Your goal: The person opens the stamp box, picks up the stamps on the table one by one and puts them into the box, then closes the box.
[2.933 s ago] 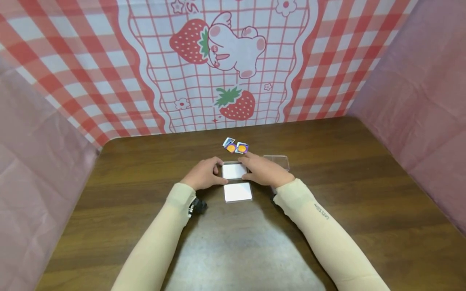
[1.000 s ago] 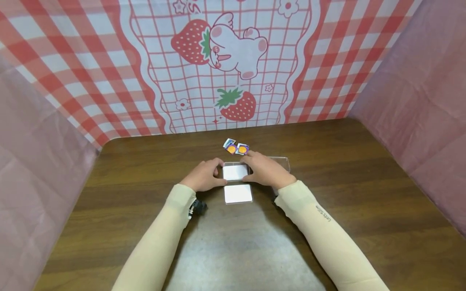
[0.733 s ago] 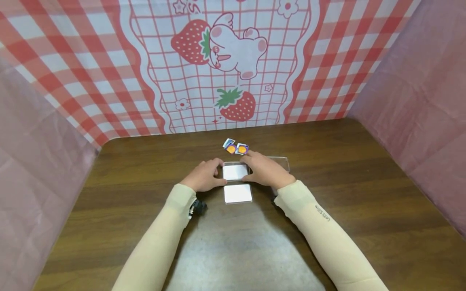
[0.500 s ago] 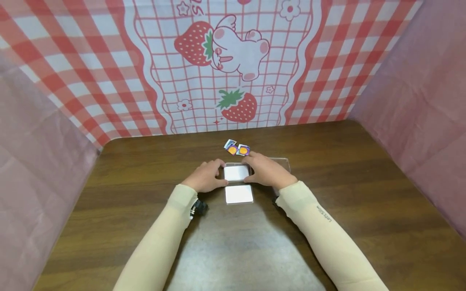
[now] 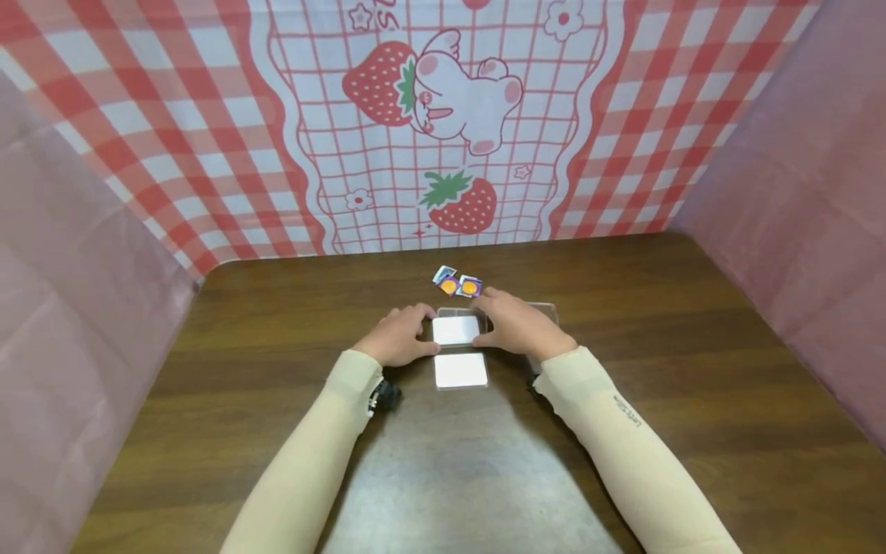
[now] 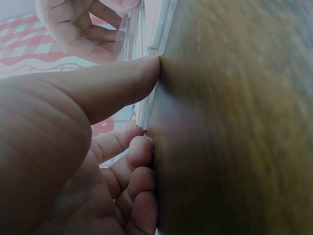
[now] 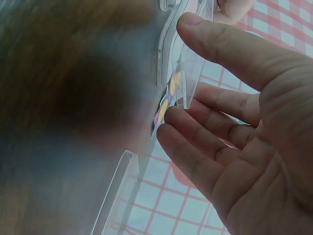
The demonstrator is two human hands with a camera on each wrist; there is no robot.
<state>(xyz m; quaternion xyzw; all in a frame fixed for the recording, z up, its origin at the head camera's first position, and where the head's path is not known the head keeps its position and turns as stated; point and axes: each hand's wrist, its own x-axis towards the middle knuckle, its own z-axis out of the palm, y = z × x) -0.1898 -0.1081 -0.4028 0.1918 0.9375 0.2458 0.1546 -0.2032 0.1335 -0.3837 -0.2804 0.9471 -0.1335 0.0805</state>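
A clear plastic case point(image 5: 457, 331) with a white card-like insert lies flat on the table between both hands. My left hand point(image 5: 398, 338) grips its left end, thumb on the near edge and forefinger on the far edge; the other fingers curl on the tabletop. At the right end, my right hand point(image 5: 519, 325) pinches a clear lid point(image 7: 195, 73) between thumb and fingers. In the right wrist view that lid stands tilted away from the case below. A second clear case point(image 5: 461, 371) with a white insert lies just nearer to me.
Several small colourful picture cards point(image 5: 450, 285) lie beyond the hands. Another clear plastic piece point(image 5: 544, 310) lies partly hidden behind the right hand. The brown wooden table point(image 5: 692, 385) meets a strawberry-patterned cloth point(image 5: 477, 92) at the back, with pink cloth point(image 5: 817, 169) at the sides.
The head view has shifted slightly. Both hands stay at the same case, and a little more of a clear edge shows beyond its white insert. The other things lie where they were.
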